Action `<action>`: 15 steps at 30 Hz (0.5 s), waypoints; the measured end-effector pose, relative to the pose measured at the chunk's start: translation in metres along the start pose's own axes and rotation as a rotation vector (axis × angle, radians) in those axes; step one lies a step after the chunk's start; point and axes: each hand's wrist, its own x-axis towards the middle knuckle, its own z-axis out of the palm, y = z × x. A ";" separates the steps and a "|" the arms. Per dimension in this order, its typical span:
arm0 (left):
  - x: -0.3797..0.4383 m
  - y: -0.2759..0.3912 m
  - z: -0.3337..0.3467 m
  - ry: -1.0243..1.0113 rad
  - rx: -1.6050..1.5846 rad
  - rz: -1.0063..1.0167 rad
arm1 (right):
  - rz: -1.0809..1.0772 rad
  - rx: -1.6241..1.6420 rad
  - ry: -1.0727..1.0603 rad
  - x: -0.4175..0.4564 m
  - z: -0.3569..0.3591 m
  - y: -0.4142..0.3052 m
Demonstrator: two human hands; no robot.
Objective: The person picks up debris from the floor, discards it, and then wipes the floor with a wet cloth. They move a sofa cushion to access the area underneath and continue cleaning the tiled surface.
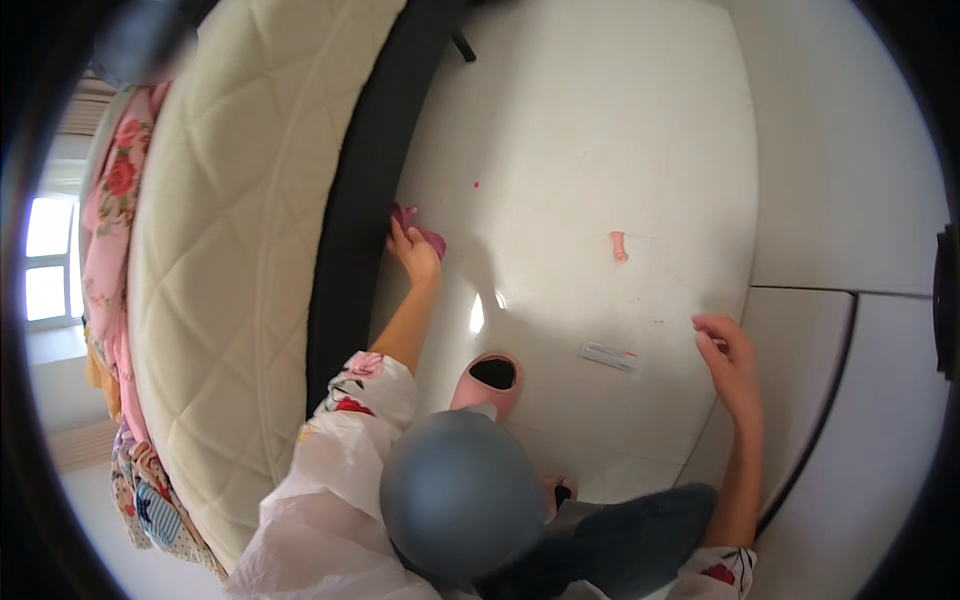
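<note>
My left hand [415, 256] is down low beside the dark side rail [360, 195] of the bed, with a crumpled magenta cloth [432, 243] in its grip. Part of the cloth sticks out past the fingers, close against the rail. On the right, my right hand [727, 364] hangs above the floor near the white cabinet fronts, fingers loosely curled and apart, nothing in them. Between the hands, a flat white packet [609, 356] bearing writing lies on the pale floor [570, 300]. Farther off lies a small pink object [618, 247], its kind unclear.
A cream quilted mattress [225, 247] fills the left side, with a pink floral cloth [118, 180] beyond it. White cabinet doors [892, 390] line the right. A pink slipper [487, 382] is below me. A tiny red bit [476, 184] lies on the floor. A blurred grey round patch hides the lower middle.
</note>
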 end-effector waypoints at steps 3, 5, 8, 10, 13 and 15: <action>-0.006 -0.042 -0.007 0.095 0.225 0.121 | 0.030 -0.324 -0.067 -0.020 -0.005 0.000; 0.010 -0.073 -0.024 0.161 0.236 0.014 | 0.008 -0.431 -0.089 -0.032 0.004 -0.005; 0.000 -0.055 0.012 -0.021 0.559 0.192 | 0.148 -0.473 -0.139 -0.045 0.004 -0.012; 0.002 -0.060 0.009 -0.069 0.610 0.309 | 0.208 -0.372 -0.201 -0.041 0.015 -0.017; -0.029 -0.032 0.034 -0.313 0.318 0.362 | 0.199 -0.271 -0.194 -0.026 0.031 -0.027; -0.073 0.004 0.059 -0.449 0.208 0.567 | 0.113 -0.301 -0.138 -0.016 0.042 -0.038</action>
